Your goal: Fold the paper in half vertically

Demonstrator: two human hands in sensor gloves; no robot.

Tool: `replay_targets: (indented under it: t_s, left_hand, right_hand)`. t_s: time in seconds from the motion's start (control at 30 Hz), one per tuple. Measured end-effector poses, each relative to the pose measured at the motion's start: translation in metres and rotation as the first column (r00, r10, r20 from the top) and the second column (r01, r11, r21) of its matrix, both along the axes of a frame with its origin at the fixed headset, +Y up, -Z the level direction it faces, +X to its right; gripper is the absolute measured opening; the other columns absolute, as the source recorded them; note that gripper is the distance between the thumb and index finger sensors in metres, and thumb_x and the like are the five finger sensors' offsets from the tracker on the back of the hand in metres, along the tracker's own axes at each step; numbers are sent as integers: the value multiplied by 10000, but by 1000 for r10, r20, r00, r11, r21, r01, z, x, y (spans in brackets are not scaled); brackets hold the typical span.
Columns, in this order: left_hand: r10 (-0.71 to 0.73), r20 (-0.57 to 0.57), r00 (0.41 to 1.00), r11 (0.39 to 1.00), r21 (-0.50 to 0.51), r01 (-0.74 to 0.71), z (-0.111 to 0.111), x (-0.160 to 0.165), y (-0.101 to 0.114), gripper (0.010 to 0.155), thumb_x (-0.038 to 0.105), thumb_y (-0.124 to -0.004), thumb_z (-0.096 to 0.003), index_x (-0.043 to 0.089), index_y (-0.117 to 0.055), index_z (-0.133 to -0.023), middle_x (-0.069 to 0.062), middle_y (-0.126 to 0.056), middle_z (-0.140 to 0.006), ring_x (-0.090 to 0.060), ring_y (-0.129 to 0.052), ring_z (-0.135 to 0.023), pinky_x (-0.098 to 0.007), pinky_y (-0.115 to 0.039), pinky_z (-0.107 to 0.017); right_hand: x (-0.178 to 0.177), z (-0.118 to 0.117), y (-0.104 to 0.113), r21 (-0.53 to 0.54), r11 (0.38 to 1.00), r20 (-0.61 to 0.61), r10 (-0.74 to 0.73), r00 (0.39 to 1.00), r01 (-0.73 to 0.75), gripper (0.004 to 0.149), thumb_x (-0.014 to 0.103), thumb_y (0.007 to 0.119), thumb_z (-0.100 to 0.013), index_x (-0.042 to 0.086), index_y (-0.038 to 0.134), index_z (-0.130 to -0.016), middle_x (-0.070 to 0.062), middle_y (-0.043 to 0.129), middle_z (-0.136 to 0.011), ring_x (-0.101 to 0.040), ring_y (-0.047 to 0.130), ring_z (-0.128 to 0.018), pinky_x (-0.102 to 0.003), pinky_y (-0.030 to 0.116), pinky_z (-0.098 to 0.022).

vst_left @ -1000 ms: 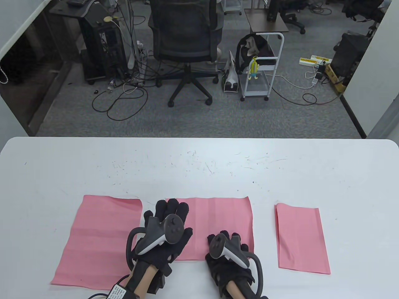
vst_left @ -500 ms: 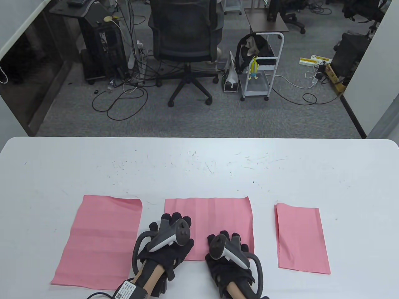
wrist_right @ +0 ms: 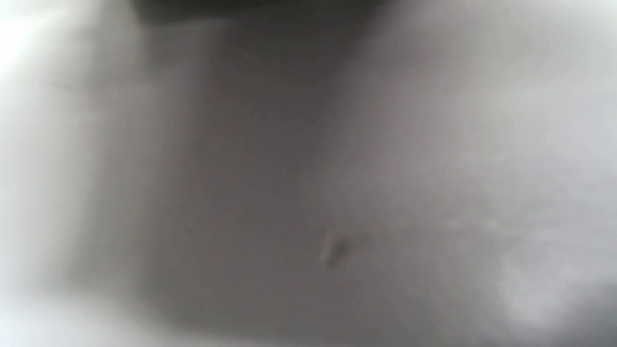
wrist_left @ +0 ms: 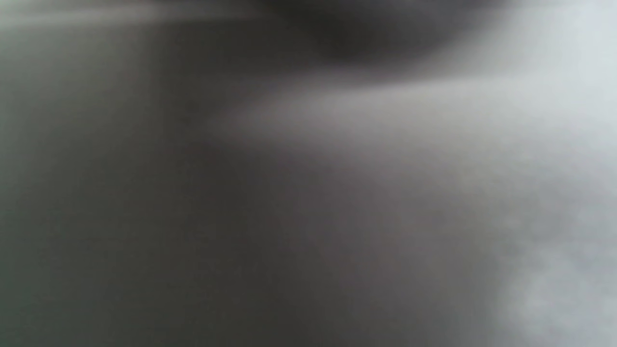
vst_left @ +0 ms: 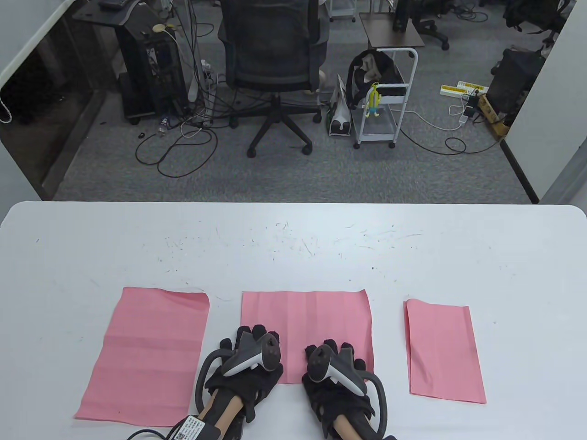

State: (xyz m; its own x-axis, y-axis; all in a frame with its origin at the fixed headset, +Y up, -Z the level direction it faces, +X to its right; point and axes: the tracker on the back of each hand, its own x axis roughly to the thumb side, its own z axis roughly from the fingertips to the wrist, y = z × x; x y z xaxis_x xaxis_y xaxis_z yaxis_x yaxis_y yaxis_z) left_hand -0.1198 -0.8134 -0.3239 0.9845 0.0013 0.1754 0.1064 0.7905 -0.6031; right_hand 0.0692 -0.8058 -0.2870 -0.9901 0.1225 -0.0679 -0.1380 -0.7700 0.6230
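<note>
Resting low in the frame's centre, my left hand and right hand lie on the middle pink paper's near edge; whether either pinches it, I cannot tell.

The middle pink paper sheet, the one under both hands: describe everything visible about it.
The middle pink paper sheet is a thin, matte, roughly square piece lying flat and unfolded on the white table, near its front edge, between two other pink sheets and touching neither. Faint vertical creases run down it. The left hand covers its near left corner and the right hand lies over its near edge; both seem to rest on it, though actual contact is hidden. Both wrist views are too blurred to add detail.
</note>
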Motion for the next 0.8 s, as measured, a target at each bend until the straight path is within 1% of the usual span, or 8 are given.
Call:
replay_targets:
  t_s: [0.2,0.3,0.33,0.43,0.5,0.63,0.7,0.8]
  left_hand:
    - [-1,2,1000,1000,-2,1,0,0,1,773,666,-333,-519,370,65,-1112,31,136,-1199,-347,75,-1120,-663,-117,-813]
    - [-2,2,1000,1000,-2,2,0,0,1,771,666,-332,-519,372,65,-1111,33,137,-1199,-347,75,-1120,-662,-116,-814]
    - [-2,2,1000,1000,-2,2,0,0,1,772,666,-333,-519,371,64,-1112,32,134,-1200,-347,74,-1120,-663,-118,-813]
    - [-1,3,1000,1000,-2,1,0,0,1,772,666,-332,-519,370,66,-1111,31,136,-1199,-347,76,-1119,-663,-116,-813]
    - [-2,3,1000,1000,-1,2,0,0,1,772,666,-331,-520,370,66,-1112,31,136,-1199,-347,76,-1119,-663,-115,-813]
    - [-2,3,1000,1000,-2,2,0,0,1,773,666,-331,-519,370,66,-1112,31,137,-1199,-347,76,-1119,-662,-116,-813]
    - [-3,4,1000,1000,0,3,0,0,1,773,666,-330,-518,369,67,-1111,32,136,-1199,-347,74,-1119,-662,-116,-813]
    - [-3,4,1000,1000,-1,3,0,0,1,772,666,-330,-518,370,66,-1111,32,136,-1198,-346,75,-1119,-661,-117,-813]
  right_hand:
    - [2,-5,12,24,999,-15,34,999,-34,661,559,571,-503,449,211,-1047,42,113,-1164,-343,138,-1076,-581,268,-777]
    - [12,-17,36,81,996,6,-38,999,37,669,536,608,-504,349,315,-1075,-47,416,-1166,-350,444,-1066,-553,456,-768]
    - [17,-24,47,95,992,30,-82,996,79,672,533,615,-505,325,336,-1079,-53,465,-1158,-360,523,-1048,-552,499,-757]
    - [38,-55,75,129,976,118,-190,975,175,684,534,632,-508,316,337,-1085,-48,468,-1161,-361,515,-1054,-554,497,-760]
    - [50,-76,82,148,975,182,-194,964,168,696,529,646,-509,312,325,-1086,-45,447,-1166,-362,494,-1062,-557,487,-765]
    - [73,-118,71,106,985,314,-163,936,136,738,522,679,-505,314,270,-1083,-35,394,-1170,-336,486,-1067,-511,520,-772]
    - [83,-132,57,60,982,380,-189,905,180,768,517,701,-500,303,246,-1079,-45,377,-1166,-336,507,-1057,-490,563,-755]
    - [90,-143,41,41,988,424,-155,892,152,785,507,726,-495,293,245,-1077,-56,372,-1161,-343,509,-1052,-486,576,-748]
